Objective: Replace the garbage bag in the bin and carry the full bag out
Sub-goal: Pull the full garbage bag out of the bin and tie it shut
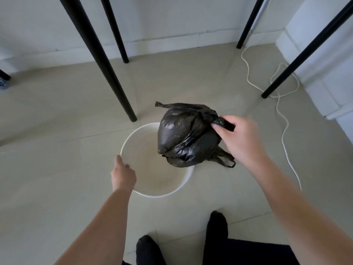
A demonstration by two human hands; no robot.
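A full black garbage bag point(183, 134), tied at the top, hangs above the right part of a round white bin point(152, 192) that stands on the tiled floor. My right hand point(240, 138) grips the bag's knotted handle from the right and holds the bag up. My left hand point(123, 174) clasps the bin's left rim, fingers over the edge. The bin's inside looks bare, with no liner visible. One loose bag handle trails down at the lower right of the bag.
Black table legs point(107, 69) stand just behind the bin, with more legs point(305, 52) at the right. A white cable point(284, 119) snakes over the floor on the right. White walls close the back and right. My feet in black socks point(217, 226) are below.
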